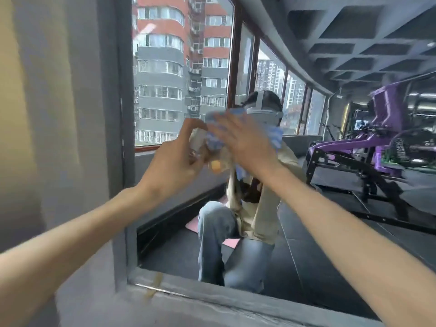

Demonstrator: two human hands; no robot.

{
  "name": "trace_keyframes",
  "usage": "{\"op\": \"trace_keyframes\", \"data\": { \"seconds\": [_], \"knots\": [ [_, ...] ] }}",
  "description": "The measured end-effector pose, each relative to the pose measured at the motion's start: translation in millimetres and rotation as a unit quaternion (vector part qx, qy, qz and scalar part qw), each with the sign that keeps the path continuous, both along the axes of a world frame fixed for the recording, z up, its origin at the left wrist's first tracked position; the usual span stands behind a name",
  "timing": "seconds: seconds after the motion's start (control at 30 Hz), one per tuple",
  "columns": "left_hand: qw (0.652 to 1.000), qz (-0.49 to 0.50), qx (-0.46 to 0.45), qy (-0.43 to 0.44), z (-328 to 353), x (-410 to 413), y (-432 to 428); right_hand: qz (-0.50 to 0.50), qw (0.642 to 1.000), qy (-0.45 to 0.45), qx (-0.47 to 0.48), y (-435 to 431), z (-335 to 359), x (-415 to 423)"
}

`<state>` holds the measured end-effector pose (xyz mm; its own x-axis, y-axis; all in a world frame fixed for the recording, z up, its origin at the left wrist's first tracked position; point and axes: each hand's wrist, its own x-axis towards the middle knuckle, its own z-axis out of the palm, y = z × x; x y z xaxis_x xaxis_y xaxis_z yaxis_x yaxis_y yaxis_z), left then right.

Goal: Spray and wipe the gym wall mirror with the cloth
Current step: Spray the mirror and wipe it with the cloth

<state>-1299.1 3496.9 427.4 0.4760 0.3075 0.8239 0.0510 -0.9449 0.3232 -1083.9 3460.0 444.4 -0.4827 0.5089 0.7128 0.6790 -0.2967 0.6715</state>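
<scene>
Both hands up at the mirror (306,232), cloth flat on the glass

The mirror is a smooth pane in a rough grey frame (122,114), with a plain matte wall (47,114) to its left. At the middle of the glass, the right hand (243,142) lies with fingers straight and spread, pressing a soft blue cloth (276,139) against the pane; crumpled folds stick out above and below the palm. Just left of it, close to the glass, the left hand (179,156) has its fingers curled round a pale bottle (197,140), too blurred to make out its shape. In the mirror's right part, an angular purple-and-black metal machine (382,138) is reflected
</scene>
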Motion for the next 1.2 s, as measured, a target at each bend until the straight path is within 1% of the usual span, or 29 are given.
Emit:
{"op": "trace_keyframes", "data": {
  "seconds": [0.07,0.13,0.17,0.2,0.23,0.3,0.33,0.37,0.43,0.47,0.53,0.57,0.6,0.63,0.67,0.7,0.73,0.77,0.8,0.83,0.87,0.9,0.93,1.0,1.07,1.1,1.13,1.17,1.2],
  "knots": [
    [1.000,0.022,-0.008,-0.001,6.5,0.2,5.5,0.024,0.980,0.138,0.142,2.2,70.0,-10.5],
    [0.999,0.019,-0.025,-0.012,16.5,4.1,5.9,0.044,0.957,0.209,0.196,7.4,70.9,-27.9],
    [0.999,0.011,-0.037,-0.027,22.2,5.6,4.9,0.046,0.966,0.201,0.155,9.4,44.6,-34.9],
    [0.998,0.004,-0.045,-0.042,28.5,6.1,3.6,0.052,0.985,0.150,0.063,11.7,5.7,-39.4],
    [0.997,-0.003,-0.051,-0.055,35.4,7.0,2.7,0.058,0.996,0.061,-0.041,12.3,-36.3,-37.6],
    [0.997,-0.019,-0.051,-0.053,46.7,8.1,-1.6,0.027,0.973,-0.082,-0.213,2.3,-76.9,-21.1],
    [0.998,-0.025,-0.039,-0.045,53.1,8.8,-4.4,0.031,0.967,-0.104,-0.231,-4.1,-62.9,-6.9],
    [0.998,-0.029,-0.025,-0.043,61.3,9.9,-7.7,0.041,0.975,-0.089,-0.198,-10.7,-30.0,7.4],
    [0.998,-0.044,-0.013,-0.049,76.4,12.2,-12.5,0.048,0.997,0.059,-0.004,-39.3,53.1,19.3],
    [0.997,-0.051,-0.014,-0.056,83.6,14.3,-15.0,0.038,0.982,0.148,0.115,-60.1,97.1,28.9],
    [0.996,-0.059,-0.013,-0.067,95.9,19.5,-19.5,0.028,0.911,0.281,0.302,-93.5,161.7,43.7],
    [0.996,-0.060,-0.008,-0.069,100.5,22.3,-21.7,0.015,0.882,0.305,0.360,-92.2,169.7,40.0],
    [0.996,-0.060,-0.005,-0.073,105.2,24.7,-24.9,0.016,0.874,0.307,0.377,-79.8,162.4,27.6],
    [0.995,-0.062,-0.005,-0.081,109.8,26.7,-27.4,0.017,0.895,0.274,0.352,-59.3,139.2,17.5],
    [0.994,-0.066,-0.012,-0.091,115.3,27.5,-30.4,0.038,0.938,0.215,0.268,-36.7,104.5,4.5],
    [0.992,-0.069,-0.020,-0.101,120.1,27.2,-31.3,0.044,0.981,0.124,0.145,-15.7,62.9,-8.4],
    [0.992,-0.074,-0.027,-0.103,125.0,27.2,-33.8,0.038,0.999,0.034,0.011,-5.8,21.9,-17.4],
    [0.992,-0.079,-0.026,-0.092,129.7,27.4,-35.5,0.031,0.995,-0.041,-0.080,-4.0,-1.6,-18.8],
    [0.994,-0.082,-0.017,-0.075,134.1,28.1,-37.9,0.019,0.988,-0.080,-0.128,-12.3,0.1,-13.9],
    [0.995,-0.081,-0.007,-0.062,138.1,28.4,-39.3,0.024,0.988,-0.105,-0.110,-24.6,23.0,-2.3],
    [0.995,-0.081,-0.001,-0.055,141.9,29.4,-41.0,0.013,0.996,-0.080,-0.035,-39.7,57.3,11.5],
    [0.995,-0.087,0.001,-0.055,146.2,32.1,-42.9,-0.002,0.999,0.011,0.046,-61.4,95.6,25.8],
    [0.994,-0.094,0.002,-0.055,149.8,35.7,-44.2,0.012,0.982,0.110,0.155,-86.2,133.4,45.4],
    [0.994,-0.097,0.012,-0.056,156.8,44.6,-46.5,0.007,0.890,0.269,0.369,-145.3,193.4,83.3],
    [0.994,-0.085,0.033,-0.053,167.2,54.2,-48.5,-0.011,0.795,0.364,0.485,-168.4,219.9,97.8],
    [0.995,-0.080,0.039,-0.053,171.8,58.0,-49.3,-0.014,0.779,0.377,0.502,-155.3,222.0,90.6],
    [0.994,-0.082,0.039,-0.062,177.9,61.3,-52.1,-0.009,0.799,0.354,0.487,-135.5,218.5,78.3],
    [0.993,-0.087,0.041,-0.075,184.5,65.1,-54.7,-0.010,0.847,0.295,0.442,-111.2,209.9,65.3],
    [0.991,-0.090,0.043,-0.089,191.9,68.0,-58.3,-0.008,0.910,0.203,0.362,-87.1,198.0,55.1]
  ]
}}
